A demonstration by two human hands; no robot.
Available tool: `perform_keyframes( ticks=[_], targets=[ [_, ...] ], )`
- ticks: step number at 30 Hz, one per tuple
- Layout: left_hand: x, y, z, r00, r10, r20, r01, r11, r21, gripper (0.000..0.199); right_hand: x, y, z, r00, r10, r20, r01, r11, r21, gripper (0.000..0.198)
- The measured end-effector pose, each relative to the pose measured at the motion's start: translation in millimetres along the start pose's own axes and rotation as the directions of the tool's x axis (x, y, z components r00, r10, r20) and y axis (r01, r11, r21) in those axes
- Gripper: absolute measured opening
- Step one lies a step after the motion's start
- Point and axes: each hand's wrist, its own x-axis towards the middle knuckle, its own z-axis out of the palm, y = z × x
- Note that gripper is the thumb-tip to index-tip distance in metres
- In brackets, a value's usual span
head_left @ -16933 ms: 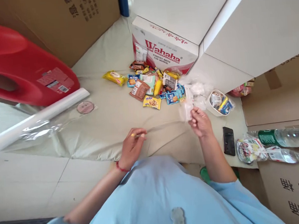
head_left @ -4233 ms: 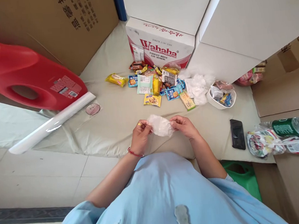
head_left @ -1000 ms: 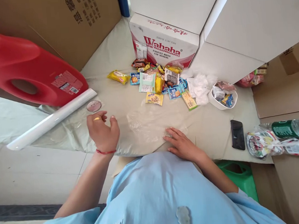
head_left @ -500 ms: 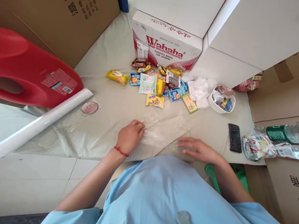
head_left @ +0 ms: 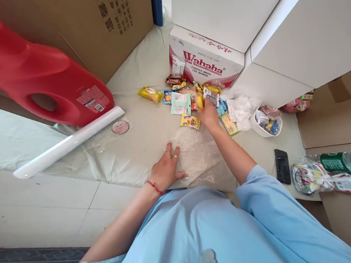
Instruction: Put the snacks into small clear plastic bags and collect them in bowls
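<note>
My left hand lies with its fingers spread at the left edge of a clear plastic bag spread flat at the front of the covered surface. My right hand reaches into a heap of small wrapped snacks, its fingers closed around a yellow snack packet. Left of that hand are a pale green packet and a yellow cookie packet. A green-and-yellow packet lies to its right. Another yellow packet sits apart at the heap's left end.
Behind the snacks stands a Wahaha water carton. A red jug, a white roll and a round pink piece are on the left. To the right are a white bowl of wrappers, a phone and plastic bottles.
My right hand has moved from the bag's right side forward into the snacks and taken hold of a yellow packet. My left hand has opened from a pinch on the bag. The view has shifted.
</note>
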Motion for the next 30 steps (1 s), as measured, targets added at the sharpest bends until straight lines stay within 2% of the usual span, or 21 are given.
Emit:
perform_keyframes(
  ticks=[3, 4, 6, 7, 9, 10, 11, 12, 13, 14, 15, 16, 17, 19, 21, 22, 25, 27, 28, 30],
  targets=[
    [2.8, -3.6, 1.8, 1.0, 0.009, 0.001, -0.009, 0.999, -0.04, 0.106, -23.2, 27.8, -32.6, 0.987, -0.126, -0.102, 0.141, 0.977, 0.159, 0.057],
    [4.4, -4.6, 2.0, 1.0, 0.016, 0.004, -0.016, 0.999, -0.042, 0.107, -33.2, 36.5, -44.3, 0.982, -0.175, -0.074, 0.187, 0.952, 0.241, 0.058],
    [7.8, -6.1, 2.2, 0.999, 0.029, 0.017, -0.029, 0.999, -0.033, 0.108, -54.2, 49.7, -63.5, 0.952, -0.282, 0.12, 0.204, 0.875, 0.438, 0.057],
    [9.4, -6.7, 2.3, 0.999, 0.036, 0.023, -0.035, 0.999, -0.026, 0.108, -64.3, 54.0, -69.3, 0.906, -0.342, 0.25, 0.172, 0.836, 0.52, 0.056],
    [11.6, -8.1, 3.1, 0.999, 0.047, 0.024, -0.047, 0.999, -0.014, 0.11, -81.1, 58.4, -71.7, 0.758, -0.445, 0.477, 0.098, 0.8, 0.592, 0.055],
    [12.1, -8.8, 3.9, 0.998, 0.052, 0.018, -0.052, 0.999, -0.008, 0.111, -87.3, 59.0, -68.8, 0.688, -0.471, 0.552, 0.087, 0.809, 0.582, 0.053],
    [12.0, -9.6, 4.7, 0.998, 0.058, 0.009, -0.058, 0.998, -0.002, 0.113, -92.2, 59.0, -64.0, 0.643, -0.476, 0.6, 0.108, 0.832, 0.544, 0.05],
    [11.6, -10.3, 5.7, 0.998, 0.065, -0.003, -0.065, 0.998, 0.003, 0.114, -95.9, 58.5, -58.2, 0.633, -0.459, 0.623, 0.155, 0.864, 0.479, 0.046],
    [10.8, -10.7, 6.8, 0.997, 0.074, -0.014, -0.074, 0.997, 0.007, 0.115, -99.0, 57.7, -52.4, 0.663, -0.425, 0.617, 0.214, 0.897, 0.387, 0.042],
    [9.9, -10.9, 7.8, 0.996, 0.084, -0.026, -0.083, 0.996, 0.011, 0.115, -101.9, 56.6, -47.3, 0.715, -0.387, 0.582, 0.269, 0.921, 0.282, 0.041],
    [9.0, -10.7, 8.8, 0.995, 0.093, -0.036, -0.092, 0.996, 0.013, 0.115, -105.0, 55.2, -43.5, 0.767, -0.363, 0.53, 0.313, 0.932, 0.184, 0.042],
    [8.4, -10.1, 9.6, 0.994, 0.099, -0.043, -0.099, 0.995, 0.014, 0.114, -108.5, 53.6, -41.0, 0.799, -0.36, 0.482, 0.35, 0.93, 0.113, 0.046],
    [8.1, -9.4, 10.3, 0.993, 0.103, -0.05, -0.102, 0.995, 0.014, 0.114, -112.3, 51.6, -39.6, 0.806, -0.377, 0.457, 0.387, 0.919, 0.076, 0.051],
    [9.0, -8.2, 11.2, 0.993, 0.102, -0.064, -0.101, 0.995, 0.013, 0.114, -120.8, 47.1, -38.3, 0.754, -0.437, 0.49, 0.471, 0.88, 0.061, 0.06],
    [11.2, -8.3, 11.4, 0.992, 0.098, -0.085, -0.098, 0.995, 0.008, 0.115, -128.9, 43.0, -35.9, 0.707, -0.454, 0.542, 0.518, 0.855, 0.041, 0.058],
    [12.3, -9.2, 11.3, 0.991, 0.098, -0.095, -0.098, 0.995, 0.003, 0.114, -132.5, 41.9, -33.9, 0.708, -0.446, 0.548, 0.517, 0.855, 0.027, 0.055],
    [13.2, -15.4, 10.5, 0.984, 0.097, -0.147, -0.103, 0.994, -0.029, 0.103, -142.6, 45.7, -28.6, 0.774, -0.435, 0.461, 0.465, 0.884, 0.055, 0.057],
    [9.9, -22.3, 10.2, 0.972, 0.107, -0.21, -0.123, 0.99, -0.063, 0.083, -151.5, 56.2, -29.7, 0.816, -0.465, 0.344, 0.443, 0.885, 0.144, 0.055],
    [6.8, -26.5, 10.2, 0.963, 0.116, -0.244, -0.138, 0.987, -0.076, 0.071, -157.7, 63.8, -32.2, 0.829, -0.484, 0.282, 0.442, 0.874, 0.201, 0.051],
    [-1.4, -35.7, 10.3, 0.947, 0.14, -0.29, -0.172, 0.981, -0.089, 0.055, -174.2, 82.5, -39.7, 0.825, -0.528, 0.201, 0.462, 0.835, 0.297, 0.044]
  ],
)
